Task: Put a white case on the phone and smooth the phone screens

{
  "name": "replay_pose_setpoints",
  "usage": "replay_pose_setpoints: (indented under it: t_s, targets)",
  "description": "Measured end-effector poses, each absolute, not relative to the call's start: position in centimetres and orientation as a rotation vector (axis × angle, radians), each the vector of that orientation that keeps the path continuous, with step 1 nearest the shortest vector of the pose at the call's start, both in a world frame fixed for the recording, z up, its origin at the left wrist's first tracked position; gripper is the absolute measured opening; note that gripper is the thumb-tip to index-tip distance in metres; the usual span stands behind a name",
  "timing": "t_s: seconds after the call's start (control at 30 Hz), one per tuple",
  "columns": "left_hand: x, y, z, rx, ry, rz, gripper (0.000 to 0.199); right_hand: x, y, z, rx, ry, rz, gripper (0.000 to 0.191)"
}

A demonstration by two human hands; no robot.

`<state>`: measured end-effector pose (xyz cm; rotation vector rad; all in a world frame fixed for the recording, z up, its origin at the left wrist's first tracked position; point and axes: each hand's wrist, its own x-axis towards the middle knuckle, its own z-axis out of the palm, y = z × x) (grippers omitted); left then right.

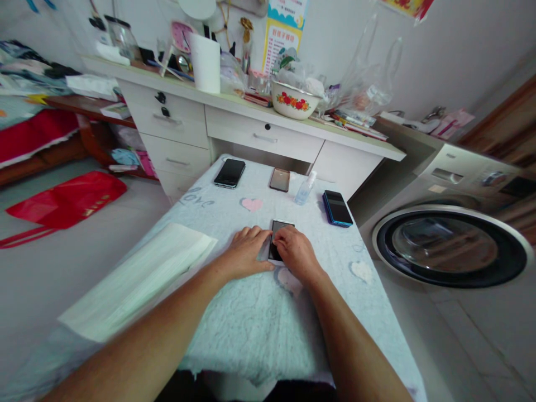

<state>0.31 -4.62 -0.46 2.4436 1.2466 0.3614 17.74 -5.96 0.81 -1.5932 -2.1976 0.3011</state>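
A smartphone [275, 254] with a dark screen and pale edges lies flat on the cloth-covered table [247, 312]. My left hand [250, 251] rests at its left side, fingers stretched, with the index fingertip by the phone's left edge and the thumb along its lower edge. Over the screen, my right hand [295, 250] is closed with fingertips pinched together; anything between them is hidden. That hand covers much of the phone's right part. Farther back on the cloth lie a phone case [280, 180] and a clear spray bottle [305, 188].
A black phone [230, 173] lies at the table's back left, a blue-edged phone [337, 208] at the right. White folded sheets [146, 279] lie along the left side. Behind stands a white desk [247, 131] with drawers; a washing machine [444, 184] stands to the right.
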Motion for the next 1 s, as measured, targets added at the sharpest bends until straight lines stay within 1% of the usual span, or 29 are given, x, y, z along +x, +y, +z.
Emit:
replay_pose_setpoints:
  t_s: [0.43, 0.8, 1.0]
  targets:
    - [0.17, -4.43, -0.73, 2.481, 1.222, 0.391, 0.069, 17.97, -5.51, 0.62, -1.776, -2.075, 0.227, 0.008]
    - [0.17, -4.48, -0.92, 2.493, 1.216, 0.402, 0.066, 17.98, -5.98, 1.07, -1.761, -2.123, 0.219, 0.010]
    - [0.22, -4.37, -0.94, 2.500, 1.204, 0.413, 0.061, 17.75, -6.25, 1.01, -1.620, -2.210, 0.247, 0.016]
